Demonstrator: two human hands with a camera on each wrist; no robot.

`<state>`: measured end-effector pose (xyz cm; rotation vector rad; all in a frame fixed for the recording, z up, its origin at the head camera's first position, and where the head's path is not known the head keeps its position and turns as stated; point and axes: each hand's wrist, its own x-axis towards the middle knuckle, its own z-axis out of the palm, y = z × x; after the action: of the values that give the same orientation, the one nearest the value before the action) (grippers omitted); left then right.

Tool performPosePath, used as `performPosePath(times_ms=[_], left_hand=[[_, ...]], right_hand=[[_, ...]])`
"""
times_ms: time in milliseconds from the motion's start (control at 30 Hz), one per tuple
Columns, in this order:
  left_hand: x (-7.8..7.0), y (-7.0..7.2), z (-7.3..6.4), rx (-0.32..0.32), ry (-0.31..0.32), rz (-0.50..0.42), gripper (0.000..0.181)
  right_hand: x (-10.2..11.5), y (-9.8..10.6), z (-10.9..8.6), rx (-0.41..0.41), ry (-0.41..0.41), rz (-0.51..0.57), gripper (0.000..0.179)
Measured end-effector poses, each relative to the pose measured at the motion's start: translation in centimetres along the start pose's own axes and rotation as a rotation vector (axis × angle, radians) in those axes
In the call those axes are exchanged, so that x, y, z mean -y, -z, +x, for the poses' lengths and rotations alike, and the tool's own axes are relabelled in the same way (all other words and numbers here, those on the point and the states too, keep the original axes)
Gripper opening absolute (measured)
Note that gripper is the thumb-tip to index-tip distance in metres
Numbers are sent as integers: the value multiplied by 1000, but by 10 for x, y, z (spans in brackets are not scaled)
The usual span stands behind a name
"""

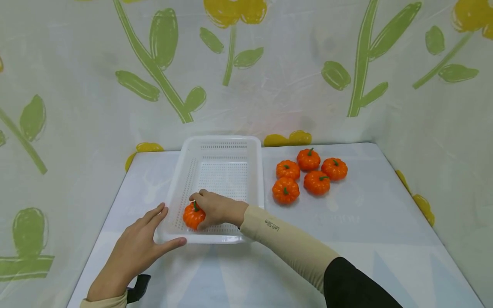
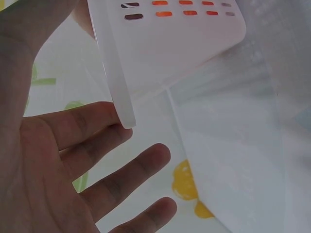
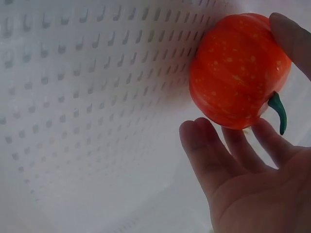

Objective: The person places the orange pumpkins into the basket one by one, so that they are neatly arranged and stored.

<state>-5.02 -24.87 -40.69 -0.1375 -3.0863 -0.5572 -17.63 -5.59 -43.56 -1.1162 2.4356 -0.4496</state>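
Note:
A small orange toy pumpkin (image 1: pixel 194 215) with a green stem sits in the near left corner of the white perforated basket (image 1: pixel 261 171). My right hand (image 1: pixel 217 208) holds it, thumb on one side and fingers on the other; in the right wrist view the pumpkin (image 3: pixel 238 70) lies close to the basket's holed wall. My left hand (image 1: pixel 136 244) is at the basket's near left corner, fingers spread and fairly straight, thumb by the near rim. Fingertips (image 2: pixel 109 112) touch the rim in the left wrist view, and orange shows through the slots.
Right of the basket, several more toy pumpkins (image 1: pixel 317 183) stand grouped on the pale table (image 1: pixel 346 214). A wall cloth (image 1: pixel 277 98) printed with flowers and leaves rises behind the table and along its sides.

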Motion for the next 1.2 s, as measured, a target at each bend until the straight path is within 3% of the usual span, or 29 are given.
performPosePath(times_ms=[200, 367, 533, 767, 933, 1100, 1200], left_hand=[[1, -2, 1, -5, -12, -1, 104], [1, -5, 1, -9, -14, -13, 103], [3, -8, 0, -9, -7, -4, 103], [3, -5, -1, -4, 14, 17, 106], [3, -5, 0, 2, 25, 13, 106], [4, -4, 1, -16, 16, 4, 105], [4, -4, 1, -19, 21, 3, 106]], right_hand=[[-3, 0, 0, -22, -20, 30, 87], [-5, 4, -5, -52, 14, 82, 85], [-3, 14, -18, -90, 41, 103, 78], [-4, 37, -45, -206, 63, 180, 61], [-16, 52, -71, -369, 96, 241, 58], [-43, 68, -94, -649, 164, 325, 54], [-62, 74, -109, -813, 158, 347, 55]])
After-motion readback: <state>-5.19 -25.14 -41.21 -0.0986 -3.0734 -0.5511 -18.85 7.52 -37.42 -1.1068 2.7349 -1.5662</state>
